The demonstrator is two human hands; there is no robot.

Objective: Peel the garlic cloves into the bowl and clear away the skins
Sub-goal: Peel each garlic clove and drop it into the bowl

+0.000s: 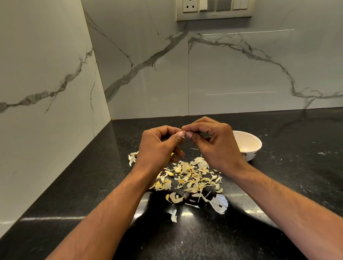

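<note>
Fingers (183, 133) of both hands meet above the middle of the scene, thumbs and forefingers pinching a small pale garlic clove (183, 134) between them, a whitish shred of skin showing at the thumb tips; the clove itself is mostly hidden. The left hand (159, 144) curls round from one side and the right hand (211, 140) from the other, the remaining fingers bent loosely inward. Both hands hover over the glossy black speckled stone tabletop (70, 194). Directly beneath and toward the camera lies a scattered heap of dry yellowish-white garlic skins (191, 178), with one larger white papery piece (220, 203) at its near right edge and another small clump (132, 157) just left of the left hand. A small round white bowl (249, 143) stands on the tabletop just behind the right hand, partly covered by it, with something pale yellow inside. Grey-veined white marble walls (223, 67) rise behind, carrying a beige switch and socket panel (216, 2).
</note>
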